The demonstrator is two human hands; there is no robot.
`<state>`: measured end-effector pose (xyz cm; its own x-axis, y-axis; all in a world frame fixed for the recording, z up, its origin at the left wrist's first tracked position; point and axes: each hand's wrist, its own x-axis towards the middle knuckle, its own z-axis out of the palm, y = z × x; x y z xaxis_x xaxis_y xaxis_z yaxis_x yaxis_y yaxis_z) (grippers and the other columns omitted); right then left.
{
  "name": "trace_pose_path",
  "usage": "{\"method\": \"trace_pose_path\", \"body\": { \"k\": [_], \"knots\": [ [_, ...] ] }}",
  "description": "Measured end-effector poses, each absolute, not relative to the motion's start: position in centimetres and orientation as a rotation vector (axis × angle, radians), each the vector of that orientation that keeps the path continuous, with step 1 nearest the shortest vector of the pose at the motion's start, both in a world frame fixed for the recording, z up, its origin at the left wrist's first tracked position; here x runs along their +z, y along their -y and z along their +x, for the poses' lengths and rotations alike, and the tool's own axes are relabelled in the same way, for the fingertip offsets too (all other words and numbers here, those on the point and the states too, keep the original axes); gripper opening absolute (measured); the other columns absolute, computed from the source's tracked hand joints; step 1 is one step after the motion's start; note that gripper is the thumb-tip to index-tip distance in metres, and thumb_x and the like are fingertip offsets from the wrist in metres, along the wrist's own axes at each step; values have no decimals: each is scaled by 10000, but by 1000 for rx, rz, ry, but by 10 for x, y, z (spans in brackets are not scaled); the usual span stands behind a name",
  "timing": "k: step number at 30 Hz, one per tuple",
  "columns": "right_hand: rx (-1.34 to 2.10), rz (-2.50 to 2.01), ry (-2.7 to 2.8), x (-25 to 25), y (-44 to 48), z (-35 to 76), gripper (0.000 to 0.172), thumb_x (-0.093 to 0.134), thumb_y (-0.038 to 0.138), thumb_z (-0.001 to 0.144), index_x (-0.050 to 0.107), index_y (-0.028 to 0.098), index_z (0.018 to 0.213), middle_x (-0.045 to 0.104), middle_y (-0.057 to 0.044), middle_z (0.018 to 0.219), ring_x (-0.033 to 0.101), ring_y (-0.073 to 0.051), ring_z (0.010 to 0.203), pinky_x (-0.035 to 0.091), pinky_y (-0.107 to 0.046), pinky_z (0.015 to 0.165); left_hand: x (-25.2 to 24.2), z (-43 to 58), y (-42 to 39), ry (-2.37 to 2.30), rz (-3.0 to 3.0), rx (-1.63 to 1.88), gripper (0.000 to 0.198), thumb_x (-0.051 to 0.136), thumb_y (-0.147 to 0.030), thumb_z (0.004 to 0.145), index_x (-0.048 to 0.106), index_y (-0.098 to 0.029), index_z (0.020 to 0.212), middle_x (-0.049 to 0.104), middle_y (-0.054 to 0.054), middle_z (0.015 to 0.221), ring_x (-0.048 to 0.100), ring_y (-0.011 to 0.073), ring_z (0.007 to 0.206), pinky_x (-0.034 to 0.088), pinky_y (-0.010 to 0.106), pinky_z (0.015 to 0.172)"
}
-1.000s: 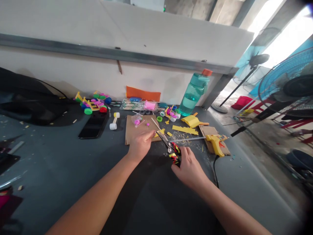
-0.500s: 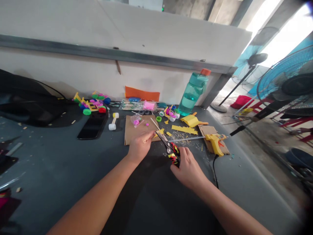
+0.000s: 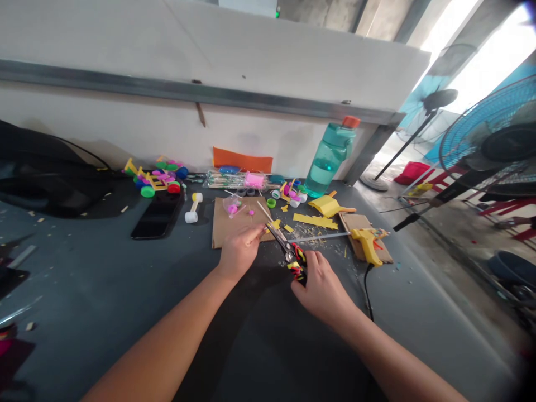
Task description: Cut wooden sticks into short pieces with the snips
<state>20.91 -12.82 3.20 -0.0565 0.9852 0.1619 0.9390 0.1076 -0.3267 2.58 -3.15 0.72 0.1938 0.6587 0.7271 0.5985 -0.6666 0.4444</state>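
Note:
My right hand is closed round the red, black and yellow handles of a pair of cutting pliers. Their metal jaws point up and left, toward my left hand. My left hand pinches a thin wooden stick that slants up from its fingertips and meets the jaws. A small yellow scrap lies right by the jaws. Both hands rest low over the dark grey table, at the front edge of a brown cardboard sheet.
A yellow glue gun lies on cardboard at the right, its cord running forward. A teal water bottle, yellow foam pieces, coloured bottle caps and toy carts line the back. A black phone lies left. Fans stand beyond the table's right edge.
Nearly nothing differs: both hands hold their places with the stick between the pliers' jaws, and the view has shifted only slightly.

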Motion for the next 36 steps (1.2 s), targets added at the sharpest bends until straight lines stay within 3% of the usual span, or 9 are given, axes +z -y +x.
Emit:
{"method": "trace_pose_path", "body": {
  "k": [10, 25, 36],
  "knots": [
    [304, -2033, 2050, 34, 127, 210, 204, 498, 255, 712, 424, 182, 888, 557, -50, 802, 549, -187, 684, 352, -273, 617, 8, 25, 31, -1229, 2444, 1524, 179, 526, -169, 841, 692, -190, 906, 714, 56, 854, 668, 160, 775, 526, 246, 716],
    [286, -1969, 2030, 34, 127, 207, 350, 495, 258, 688, 412, 163, 1015, 543, -89, 918, 550, -232, 805, 390, -308, 694, 5, 26, 30, -1178, 2283, 1558, 165, 562, -185, 824, 696, -178, 920, 718, 59, 894, 675, 178, 802, 543, 272, 750],
    [287, -1955, 2096, 37, 129, 208, 263, 481, 246, 693, 390, 178, 931, 521, -69, 871, 528, -201, 757, 372, -286, 661, 8, 21, 26, -1111, 2497, 1694, 164, 565, -115, 803, 689, -175, 892, 712, 49, 845, 666, 151, 778, 539, 258, 739]
  ]
}}
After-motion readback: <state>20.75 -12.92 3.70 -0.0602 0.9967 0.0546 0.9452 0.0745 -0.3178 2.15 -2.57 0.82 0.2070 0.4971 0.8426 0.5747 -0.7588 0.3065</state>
